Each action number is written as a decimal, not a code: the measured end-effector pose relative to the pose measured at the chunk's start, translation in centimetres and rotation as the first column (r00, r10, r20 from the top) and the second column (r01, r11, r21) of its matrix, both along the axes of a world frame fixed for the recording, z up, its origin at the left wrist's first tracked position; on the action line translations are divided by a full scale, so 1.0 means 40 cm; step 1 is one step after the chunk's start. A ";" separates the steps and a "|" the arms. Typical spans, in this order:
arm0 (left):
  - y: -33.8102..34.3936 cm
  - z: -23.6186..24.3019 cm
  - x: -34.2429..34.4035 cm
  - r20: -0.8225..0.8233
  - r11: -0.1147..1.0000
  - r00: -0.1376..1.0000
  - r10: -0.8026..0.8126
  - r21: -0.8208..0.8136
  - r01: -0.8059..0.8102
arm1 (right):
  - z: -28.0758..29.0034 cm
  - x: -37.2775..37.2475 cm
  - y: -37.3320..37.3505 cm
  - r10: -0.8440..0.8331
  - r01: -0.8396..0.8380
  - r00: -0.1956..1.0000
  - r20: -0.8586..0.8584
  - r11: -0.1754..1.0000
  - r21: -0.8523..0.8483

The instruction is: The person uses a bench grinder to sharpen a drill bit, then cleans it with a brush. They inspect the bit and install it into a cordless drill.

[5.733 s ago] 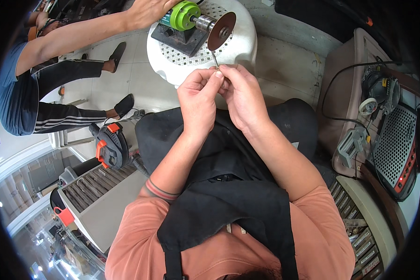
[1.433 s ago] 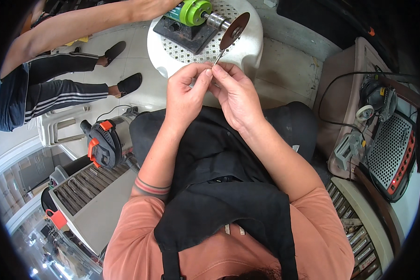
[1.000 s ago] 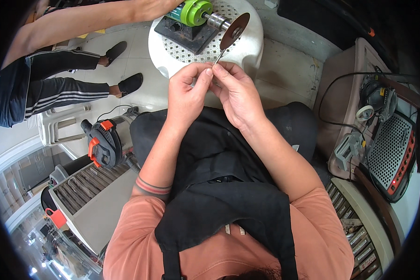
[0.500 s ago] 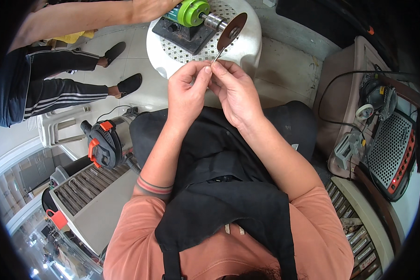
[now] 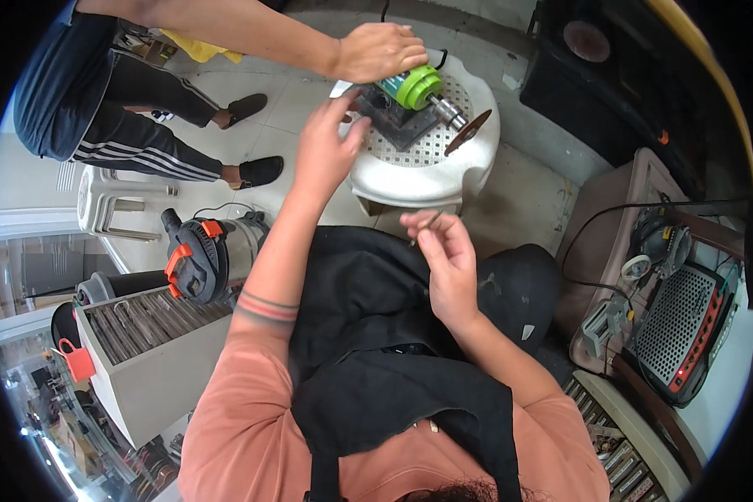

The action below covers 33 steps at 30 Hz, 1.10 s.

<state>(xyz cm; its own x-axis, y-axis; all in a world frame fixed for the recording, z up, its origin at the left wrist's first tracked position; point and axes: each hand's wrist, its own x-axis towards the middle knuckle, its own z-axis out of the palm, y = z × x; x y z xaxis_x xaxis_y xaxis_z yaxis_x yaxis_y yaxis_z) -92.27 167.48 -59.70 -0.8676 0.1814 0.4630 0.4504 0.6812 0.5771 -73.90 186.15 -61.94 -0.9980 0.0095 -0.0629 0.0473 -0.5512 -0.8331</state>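
My left hand (image 5: 330,142) reaches up to the left edge of the white plastic stool (image 5: 410,182). Its thumb and fingers are apart, beside the black base plate (image 5: 400,125) of a green motor tool (image 5: 414,86); I cannot tell whether they touch it. A thin brown disc (image 5: 468,132) is mounted on the tool's metal chuck. Over my lap, my right hand (image 5: 448,263) pinches a slim metal rod (image 5: 432,221) between thumb and fingers. Another person's hand (image 5: 381,52) lies on top of the motor tool. A small white piece (image 5: 340,89) shows by my left fingertips.
A shop vacuum (image 5: 205,259) and a box of dark slats (image 5: 155,322) stand at left. Stacked white stools (image 5: 109,201) are behind them. On the right are a brown bin (image 5: 590,251), cables and a perforated grey device (image 5: 673,322). The other person stands at upper left.
My hands have parted: the left has gone up to the stool, while the right has drawn back from the disc with the rod. The view has shifted, showing more of the stool.
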 end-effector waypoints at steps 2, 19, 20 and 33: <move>0.017 0.000 -0.029 -0.060 0.994 0.997 -0.043 -0.101 0.037 | 0.006 0.026 0.005 0.027 -0.027 1.000 -0.003 1.000 -0.014; 0.062 0.011 -0.044 0.120 0.992 0.990 0.068 -0.115 -0.054 | 0.148 0.047 0.124 -0.113 0.315 0.932 -0.344 0.724 0.614; 0.059 0.015 -0.040 0.116 0.989 0.991 0.065 -0.139 -0.048 | 0.181 0.042 0.128 -0.136 0.379 0.910 -0.391 0.653 0.655; 0.057 -0.014 -0.057 0.189 0.995 0.978 0.091 -0.054 -0.082 | 0.301 -0.027 0.149 -0.020 0.533 0.810 -0.586 0.441 0.722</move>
